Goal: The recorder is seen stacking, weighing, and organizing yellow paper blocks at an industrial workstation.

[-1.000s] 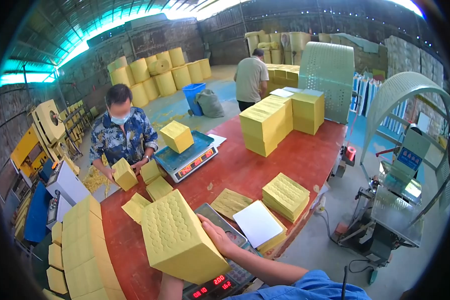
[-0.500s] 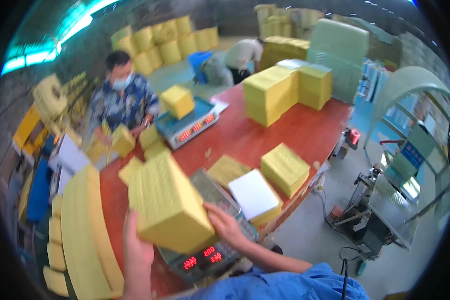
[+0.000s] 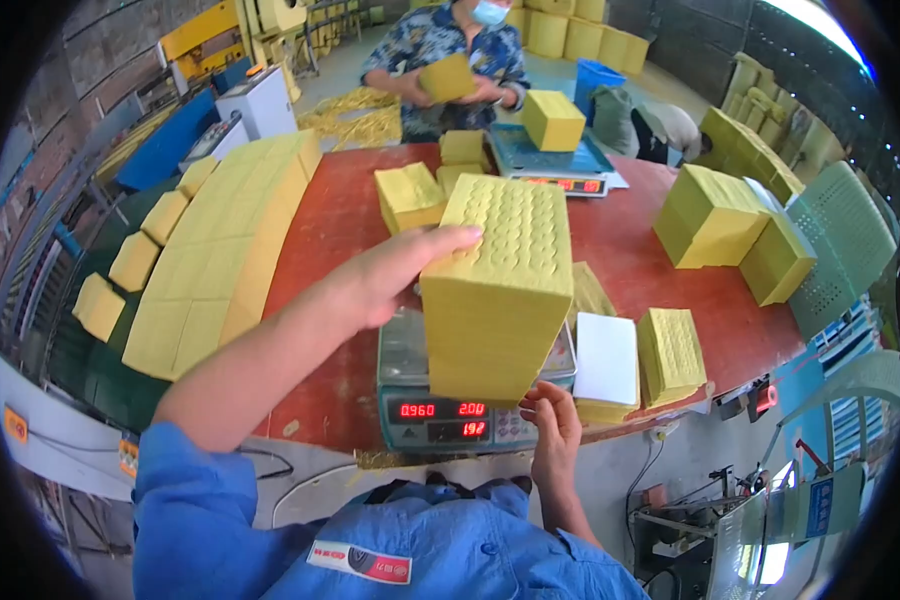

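A tall stack of yellow paper (image 3: pixel 495 320), its top embossed with rows of round marks, stands over the pan of the near digital scale (image 3: pixel 390 345). My left hand (image 3: pixel 395 265) is wrapped round its upper left side, thumb on top; the other fingers are largely hidden. At the lower right corner, the bent fingers of my right hand (image 3: pixel 555 425) meet the stack's bottom edge. Whether the stack rests fully on the pan is hidden. Below it glow the scale's red digits.
Right of the scale lie a white-topped stack (image 3: pixel 607 360) and a yellow stack (image 3: pixel 672 355). Across the red table (image 3: pixel 630 240), a masked person (image 3: pixel 450 75) holds a yellow block beside a second scale (image 3: pixel 550 165). A long yellow row (image 3: pixel 220 250) lines the left.
My view has turned toward the table's front. The stack has gone from tilted in both hands to nearly upright over the scale. My right hand has shifted to its lower corner.
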`<state>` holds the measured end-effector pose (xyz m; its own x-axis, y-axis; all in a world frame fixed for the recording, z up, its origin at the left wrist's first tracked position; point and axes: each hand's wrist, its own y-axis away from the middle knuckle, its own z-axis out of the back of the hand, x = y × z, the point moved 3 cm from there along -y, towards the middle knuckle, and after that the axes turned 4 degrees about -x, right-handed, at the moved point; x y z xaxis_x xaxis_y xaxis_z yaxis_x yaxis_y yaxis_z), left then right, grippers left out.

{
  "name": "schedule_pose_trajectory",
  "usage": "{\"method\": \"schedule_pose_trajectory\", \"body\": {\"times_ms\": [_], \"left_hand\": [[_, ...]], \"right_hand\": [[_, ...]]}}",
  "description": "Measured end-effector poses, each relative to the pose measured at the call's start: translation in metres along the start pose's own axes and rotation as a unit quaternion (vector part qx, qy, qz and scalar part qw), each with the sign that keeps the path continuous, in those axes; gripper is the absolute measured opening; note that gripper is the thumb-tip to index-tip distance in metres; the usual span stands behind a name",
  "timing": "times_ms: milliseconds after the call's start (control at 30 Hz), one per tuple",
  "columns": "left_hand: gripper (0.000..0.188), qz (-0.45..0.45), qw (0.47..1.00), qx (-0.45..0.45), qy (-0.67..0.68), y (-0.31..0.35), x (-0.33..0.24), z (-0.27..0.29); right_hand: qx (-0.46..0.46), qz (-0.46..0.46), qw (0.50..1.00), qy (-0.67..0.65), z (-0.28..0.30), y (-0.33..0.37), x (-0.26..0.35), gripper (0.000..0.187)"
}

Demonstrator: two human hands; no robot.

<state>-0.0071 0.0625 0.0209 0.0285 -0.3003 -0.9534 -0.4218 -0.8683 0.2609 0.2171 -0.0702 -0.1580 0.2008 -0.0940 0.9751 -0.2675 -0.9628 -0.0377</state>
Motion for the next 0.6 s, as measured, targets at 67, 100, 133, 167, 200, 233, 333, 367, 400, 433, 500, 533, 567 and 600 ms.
{"method": "schedule_pose_trajectory", "body": {"times_ms": [67,100,133,167,200,233,333,367,400,433,500,533,567,600], "left_hand": [[0.058,0.008,1.0,0.01,-0.016,0.001,-0.008,-0.013],[0.058,0.012,0.999,0.016,-0.034,0.003,-0.009,-0.018],[0.058,0.015,0.999,0.02,-0.034,0.002,-0.006,-0.019],[0.059,0.016,0.999,0.029,-0.04,0.003,-0.003,-0.019],[0.059,0.016,0.998,0.037,-0.047,0.004,0.0,-0.019],[0.059,0.019,0.998,0.04,-0.048,0.006,0.002,-0.02],[0.06,0.018,0.998,0.059,-0.035,0.012,0.005,-0.026],[0.06,0.034,0.997,0.059,-0.036,0.016,0.004,-0.031],[0.06,0.05,0.996,0.059,-0.037,0.018,0.003,-0.034],[0.06,0.05,0.996,0.063,-0.039,0.019,0.004,-0.037],[0.061,0.047,0.997,0.061,-0.031,0.025,0.01,-0.045],[0.061,0.047,0.995,0.073,-0.039,0.028,0.012,-0.049],[0.061,0.05,0.995,0.076,-0.033,0.033,0.015,-0.053],[0.062,0.053,0.995,0.081,-0.03,0.038,0.016,-0.057]], "right_hand": [[0.003,-0.042,0.999,0.002,0.015,0.0,-0.016,0.03],[0.001,-0.045,0.999,0.003,0.016,0.001,-0.022,0.03],[0.007,-0.09,0.994,-0.066,0.01,0.002,-0.026,0.03],[0.014,-0.133,0.982,-0.136,0.005,0.002,-0.029,0.029],[0.01,-0.133,0.982,-0.137,0.007,-0.002,-0.032,0.029],[0.027,-0.172,0.962,-0.211,0.005,-0.006,-0.036,0.03],[0.054,-0.218,0.925,-0.306,0.0,-0.013,-0.034,0.032],[0.065,-0.204,0.936,-0.279,0.002,-0.014,-0.033,0.032],[0.075,-0.19,0.946,-0.252,0.004,-0.013,-0.032,0.033],[0.072,-0.187,0.947,-0.252,0.005,-0.012,-0.029,0.033],[0.038,-0.232,0.947,-0.221,0.009,-0.007,-0.024,0.034],[0.027,-0.224,0.948,-0.226,0.011,-0.005,-0.023,0.034],[0.027,-0.233,0.943,-0.238,0.012,-0.001,-0.023,0.035],[0.026,-0.24,0.937,-0.252,0.013,0.003,-0.024,0.037]]}}
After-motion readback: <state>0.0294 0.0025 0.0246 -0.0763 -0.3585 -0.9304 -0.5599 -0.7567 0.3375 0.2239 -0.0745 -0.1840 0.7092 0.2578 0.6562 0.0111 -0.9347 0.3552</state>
